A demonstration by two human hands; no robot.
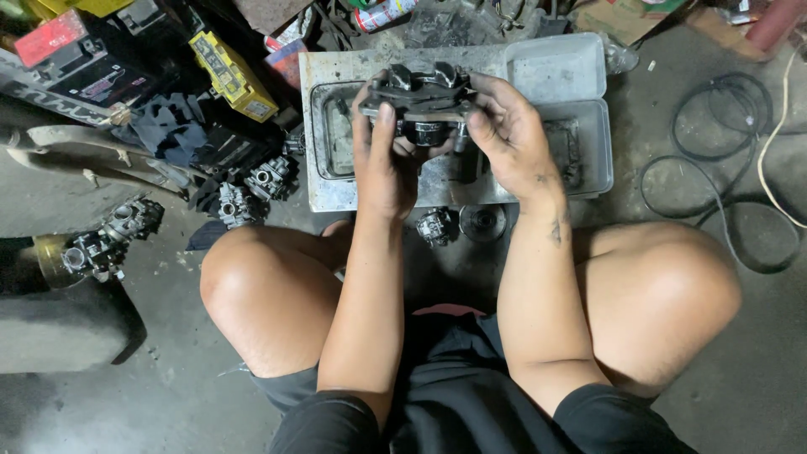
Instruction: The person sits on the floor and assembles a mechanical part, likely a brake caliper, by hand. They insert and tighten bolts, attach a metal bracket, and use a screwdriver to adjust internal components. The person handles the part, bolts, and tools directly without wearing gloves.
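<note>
Both hands are wrapped around a black caliper (423, 99), left hand (382, 160) and right hand (508, 139) each with the thumb on the near face and fingers curled behind. It's held up over a grey metal tray (336, 197) on the floor. Carbs (252, 189) crowd the left, a cable loop (723, 160) lies right. Knees box in the sides. Caliper's underside is too dark to make out.

Dark metal part (424, 105) between both hands
</note>
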